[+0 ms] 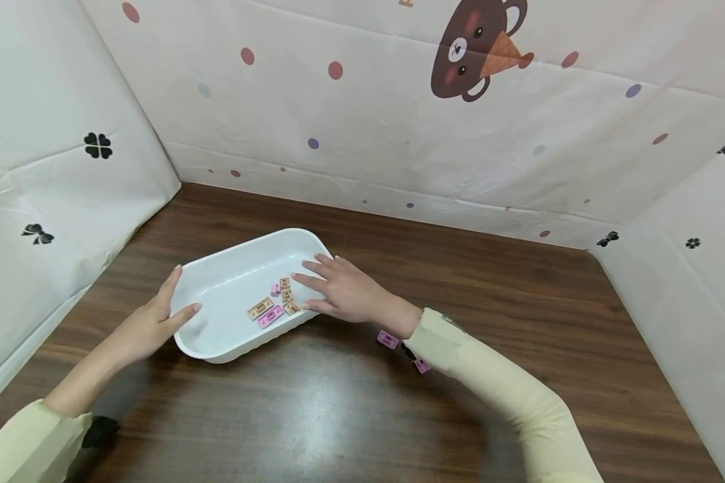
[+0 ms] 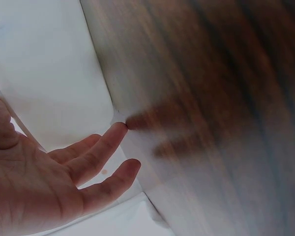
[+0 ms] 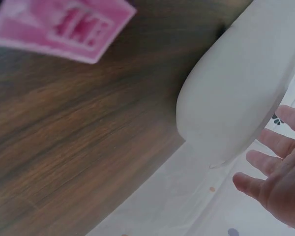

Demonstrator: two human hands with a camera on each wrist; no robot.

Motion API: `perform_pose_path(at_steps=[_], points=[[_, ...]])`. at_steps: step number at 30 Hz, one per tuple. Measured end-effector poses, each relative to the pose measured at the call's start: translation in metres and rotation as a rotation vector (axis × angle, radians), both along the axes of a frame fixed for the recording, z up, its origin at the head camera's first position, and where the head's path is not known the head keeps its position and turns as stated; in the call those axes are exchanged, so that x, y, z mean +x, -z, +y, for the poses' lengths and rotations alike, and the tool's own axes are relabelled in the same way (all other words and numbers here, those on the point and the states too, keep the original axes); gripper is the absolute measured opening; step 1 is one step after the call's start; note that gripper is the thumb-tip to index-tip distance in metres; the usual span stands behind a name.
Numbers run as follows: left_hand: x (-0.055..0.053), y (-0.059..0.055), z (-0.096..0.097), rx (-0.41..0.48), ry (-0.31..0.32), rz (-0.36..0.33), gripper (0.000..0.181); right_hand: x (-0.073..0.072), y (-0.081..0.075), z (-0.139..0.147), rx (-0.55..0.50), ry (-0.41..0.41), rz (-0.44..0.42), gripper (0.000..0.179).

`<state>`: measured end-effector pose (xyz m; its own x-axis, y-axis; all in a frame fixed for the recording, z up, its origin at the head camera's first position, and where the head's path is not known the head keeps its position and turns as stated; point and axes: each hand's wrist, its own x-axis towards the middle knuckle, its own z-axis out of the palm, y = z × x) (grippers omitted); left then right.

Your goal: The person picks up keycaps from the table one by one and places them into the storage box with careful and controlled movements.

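A white plastic tray [image 1: 226,322] with a rounded rim stands on the wooden table, with several small tan pieces [image 1: 260,308] and pink pieces [image 1: 270,316] printed like banknotes lying in it. At its left end my left hand [image 1: 148,325] holds the rim, thumb over the inside and fingers outside; its lower fingers spread loosely in the left wrist view. My right hand [image 1: 347,288] reaches across the right rim, its fingers extended above the tray's inside and pinching nothing. Under the right wrist, outside the tray, lies a pink printed piece [image 1: 388,339].
Another pink piece [image 1: 421,365] sits beside the right sleeve, next to a small black object partly hidden by the cuff. White patterned sheets [image 1: 368,121] bound the wooden table [image 1: 489,282] at the back and sides.
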<state>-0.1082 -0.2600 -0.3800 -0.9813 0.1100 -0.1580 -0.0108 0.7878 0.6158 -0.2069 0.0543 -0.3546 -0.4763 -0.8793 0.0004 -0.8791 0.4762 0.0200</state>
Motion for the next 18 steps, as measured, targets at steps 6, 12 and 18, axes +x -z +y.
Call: perform_pose_path(at_steps=[6, 12, 18], points=[[-0.001, 0.001, -0.001, -0.004, 0.005, 0.002, 0.084, 0.001, 0.000, 0.011, 0.009, 0.027, -0.022, 0.055], [-0.001, 0.001, -0.002, -0.007, 0.005, 0.005, 0.083, 0.003, -0.001, 0.021, -0.007, 0.040, -0.040, 0.056], [-0.001, 0.002, -0.002, -0.005, 0.007, 0.010, 0.083, 0.004, 0.000, 0.032, -0.028, 0.061, -0.049, 0.056]])
